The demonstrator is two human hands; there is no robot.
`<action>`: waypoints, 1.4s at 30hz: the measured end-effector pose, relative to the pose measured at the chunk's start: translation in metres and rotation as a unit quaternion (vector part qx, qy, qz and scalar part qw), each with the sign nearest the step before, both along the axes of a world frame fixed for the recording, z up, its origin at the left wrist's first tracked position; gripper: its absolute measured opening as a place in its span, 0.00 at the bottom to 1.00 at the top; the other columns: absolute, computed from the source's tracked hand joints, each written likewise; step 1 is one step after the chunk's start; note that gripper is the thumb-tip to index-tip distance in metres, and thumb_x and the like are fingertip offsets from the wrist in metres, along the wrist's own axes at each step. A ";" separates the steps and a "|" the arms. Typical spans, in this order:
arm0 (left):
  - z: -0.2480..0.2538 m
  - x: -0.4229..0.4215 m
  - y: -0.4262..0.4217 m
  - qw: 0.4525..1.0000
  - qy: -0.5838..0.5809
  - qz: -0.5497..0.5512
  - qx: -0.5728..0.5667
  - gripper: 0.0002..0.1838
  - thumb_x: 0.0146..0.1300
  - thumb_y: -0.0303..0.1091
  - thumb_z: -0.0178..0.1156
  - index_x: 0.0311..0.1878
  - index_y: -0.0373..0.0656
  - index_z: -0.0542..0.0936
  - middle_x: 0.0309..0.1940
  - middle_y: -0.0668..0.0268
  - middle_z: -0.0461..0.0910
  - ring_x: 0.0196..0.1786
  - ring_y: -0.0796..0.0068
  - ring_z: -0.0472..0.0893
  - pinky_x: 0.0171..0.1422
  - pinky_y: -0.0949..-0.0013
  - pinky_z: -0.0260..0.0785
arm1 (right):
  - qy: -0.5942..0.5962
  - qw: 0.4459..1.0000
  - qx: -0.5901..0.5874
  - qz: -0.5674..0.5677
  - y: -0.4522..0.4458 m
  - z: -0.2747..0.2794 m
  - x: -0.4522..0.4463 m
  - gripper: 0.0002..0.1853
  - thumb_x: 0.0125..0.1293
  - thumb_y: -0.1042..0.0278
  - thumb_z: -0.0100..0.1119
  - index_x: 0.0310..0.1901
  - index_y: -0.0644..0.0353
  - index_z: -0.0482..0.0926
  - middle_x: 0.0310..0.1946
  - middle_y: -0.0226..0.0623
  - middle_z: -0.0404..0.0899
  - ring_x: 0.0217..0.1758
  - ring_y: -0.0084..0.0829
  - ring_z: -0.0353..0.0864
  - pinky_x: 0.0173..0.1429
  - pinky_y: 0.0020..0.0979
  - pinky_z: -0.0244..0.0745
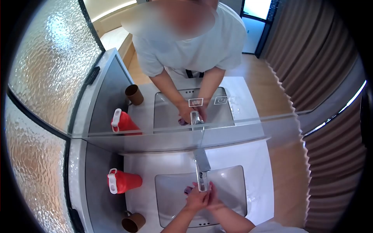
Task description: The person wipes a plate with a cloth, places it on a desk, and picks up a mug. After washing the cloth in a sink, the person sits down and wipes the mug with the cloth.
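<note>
My left hand (197, 200) and my right hand (213, 199) are close together over the white sink (171, 209), under the chrome faucet (201, 171). A small purple thing (188, 190) shows at the far left side of my left hand, which appears closed on it; its kind is hard to make out. My right hand lies against the left with its fingers pointing forward, partly hidden by the faucet. Where the hands meet, the fingers are not clearly visible.
Left of the sink, a red bottle with a white handled lid (124, 182) and a brown mug (133, 222) stand on the white counter (258, 174). A mirror (252, 128) behind reflects them and me. A grey partition (103, 186) borders the left, a brown curtain (330, 171) the right.
</note>
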State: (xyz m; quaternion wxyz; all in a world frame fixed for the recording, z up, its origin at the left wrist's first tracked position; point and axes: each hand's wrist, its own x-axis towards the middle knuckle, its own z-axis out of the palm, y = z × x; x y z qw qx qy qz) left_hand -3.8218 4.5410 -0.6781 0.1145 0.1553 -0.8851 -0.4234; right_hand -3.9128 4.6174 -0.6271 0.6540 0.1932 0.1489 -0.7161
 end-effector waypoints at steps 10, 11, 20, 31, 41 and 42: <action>0.018 -0.018 -0.006 0.987 -0.042 -0.079 -0.136 0.25 0.62 0.46 0.63 0.58 0.40 0.78 0.64 0.54 0.76 0.68 0.46 0.73 0.63 0.52 0.72 | 0.000 0.979 0.184 -0.086 0.007 -0.058 -0.007 0.20 0.74 0.46 0.49 0.54 0.50 0.78 0.49 0.37 0.80 0.56 0.35 0.79 0.66 0.37 0.72; 0.013 -0.018 -0.002 0.989 -0.047 -0.067 -0.121 0.25 0.63 0.46 0.63 0.58 0.39 0.78 0.63 0.54 0.77 0.67 0.47 0.75 0.63 0.53 0.72 | 0.005 0.978 0.184 -0.100 0.004 -0.077 -0.003 0.18 0.75 0.47 0.48 0.51 0.50 0.79 0.46 0.35 0.80 0.53 0.34 0.80 0.63 0.36 0.73; -0.061 -0.012 0.027 0.877 -0.103 0.276 0.381 0.21 0.69 0.45 0.59 0.54 0.37 0.79 0.53 0.53 0.82 0.57 0.57 0.81 0.56 0.59 0.74 | 0.220 0.936 0.269 0.050 -0.001 -0.099 0.013 0.22 0.78 0.48 0.41 0.42 0.56 0.81 0.37 0.36 0.81 0.41 0.32 0.80 0.51 0.34 0.76; -0.069 -0.002 0.004 0.737 -0.118 0.342 0.571 0.17 0.66 0.41 0.61 0.49 0.36 0.83 0.37 0.62 0.82 0.39 0.69 0.82 0.42 0.63 0.74 | 0.706 0.631 0.313 0.073 0.020 -0.107 0.033 0.20 0.76 0.60 0.42 0.50 0.66 0.80 0.46 0.55 0.81 0.50 0.51 0.79 0.63 0.47 0.71; -0.054 0.009 0.043 0.855 0.033 0.398 0.330 0.14 0.60 0.23 0.64 0.49 0.39 0.76 0.43 0.64 0.79 0.45 0.76 0.77 0.52 0.68 0.71 | 0.299 0.895 0.330 -0.035 0.026 -0.109 0.015 0.05 0.68 0.71 0.59 0.44 0.56 0.77 0.38 0.34 0.78 0.42 0.32 0.79 0.41 0.36 0.76; -0.054 0.002 0.043 0.801 0.096 0.464 0.365 0.09 0.64 0.24 0.60 0.47 0.38 0.76 0.39 0.66 0.78 0.42 0.76 0.76 0.49 0.70 0.70 | 0.234 0.898 0.369 -0.050 0.031 -0.106 0.015 0.05 0.69 0.71 0.58 0.45 0.54 0.78 0.39 0.33 0.79 0.42 0.32 0.80 0.41 0.38 0.76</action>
